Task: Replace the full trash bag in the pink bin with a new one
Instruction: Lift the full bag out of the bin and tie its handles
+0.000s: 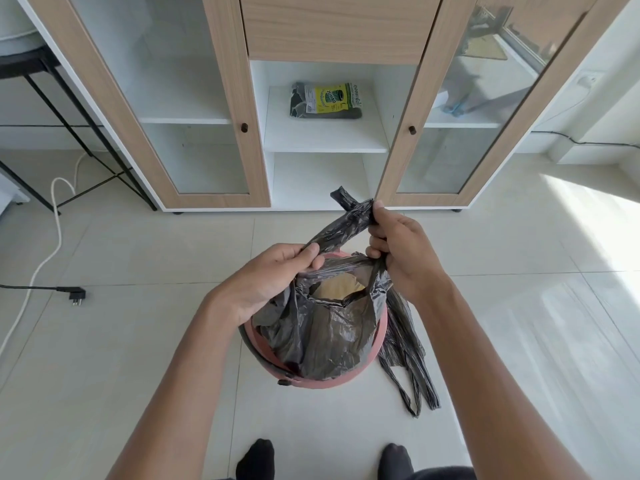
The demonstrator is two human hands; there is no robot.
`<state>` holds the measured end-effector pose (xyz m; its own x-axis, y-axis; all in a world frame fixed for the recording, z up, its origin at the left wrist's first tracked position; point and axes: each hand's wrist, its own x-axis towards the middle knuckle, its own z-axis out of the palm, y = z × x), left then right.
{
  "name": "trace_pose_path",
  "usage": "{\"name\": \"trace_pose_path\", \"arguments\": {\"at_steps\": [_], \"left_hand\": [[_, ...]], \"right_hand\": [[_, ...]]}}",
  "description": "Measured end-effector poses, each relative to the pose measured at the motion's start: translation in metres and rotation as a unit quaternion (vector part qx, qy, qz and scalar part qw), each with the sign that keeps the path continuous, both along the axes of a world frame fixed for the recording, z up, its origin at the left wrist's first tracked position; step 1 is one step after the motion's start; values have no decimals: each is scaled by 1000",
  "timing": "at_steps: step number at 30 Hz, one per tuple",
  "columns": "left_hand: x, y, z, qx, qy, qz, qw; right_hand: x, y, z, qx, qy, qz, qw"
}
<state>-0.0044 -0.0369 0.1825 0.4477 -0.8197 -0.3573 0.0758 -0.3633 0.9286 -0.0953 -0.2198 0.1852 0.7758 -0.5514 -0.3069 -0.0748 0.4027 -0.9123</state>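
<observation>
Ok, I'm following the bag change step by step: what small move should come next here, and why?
Probably cross and knot the two handles: the left hand and right hand each grip a handle of the full black bag, which sits in the pink bin with its mouth open and brown contents showing.

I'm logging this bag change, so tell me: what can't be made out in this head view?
- Contents of the full bag: only a tan patch shows through its mouth; black plastic hides the rest.
- Pink bin: body hidden by the bag and left hand.
- Package label: too small to read.
- Right hand: fingertips hidden by the handles.
</observation>
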Motion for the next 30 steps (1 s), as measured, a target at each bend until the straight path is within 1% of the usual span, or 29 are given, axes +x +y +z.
{"name": "trace_pose_path", "arguments": {"at_steps": [2, 5, 7, 9, 11, 13, 15, 16, 18, 19, 20, 22, 25, 28, 30], "left_hand": [[0, -4, -3, -5, -12, 6, 1000], [-2, -9, -2, -29, 41, 38, 998], [-3, -11, -3, -38, 51, 47, 997], [-2, -12, -6, -35, 38, 38, 998], [-2, -12, -9, -11, 11, 25, 1000], [-3, -13, -11, 5, 5, 24, 1000], [-4, -15, -10, 0, 48, 37, 998], [-4, -15, -9, -10, 101, 47, 994], [-4, -16, -7, -41, 239, 63, 968], [-2, -15, -6, -51, 287, 78, 953], [0, -15, -5, -55, 315, 95, 943], [2, -14, -6, -50, 337, 120, 933], [1, -13, -6, -17, 313, 127, 941], [2, -14, -6, -11, 305, 117, 945], [4, -14, -11, -8, 307, 125, 943]], "right_hand": [[-1, -1, 2, 12, -5, 46, 999], [-2, 1, 3, -11, 9, 130, 991], [-2, 3, 4, -26, 13, 161, 987], [-1, 4, 3, -37, 9, 157, 987], [-1, 4, -1, -44, -2, 141, 989], [-1, 4, -4, -48, -8, 126, 991], [0, 5, -5, -43, -12, 122, 992], [1, 4, -5, -38, -15, 123, 992], [1, 4, -5, -28, -17, 126, 991], [1, 4, -5, -27, -18, 132, 991], [1, 5, -5, -30, -19, 140, 989], [0, 6, -4, -38, -23, 154, 987], [0, 7, -4, -62, -19, 167, 984], [-2, 6, -2, -95, -8, 180, 979], [-4, 4, -1, -99, -4, 185, 978]]}}
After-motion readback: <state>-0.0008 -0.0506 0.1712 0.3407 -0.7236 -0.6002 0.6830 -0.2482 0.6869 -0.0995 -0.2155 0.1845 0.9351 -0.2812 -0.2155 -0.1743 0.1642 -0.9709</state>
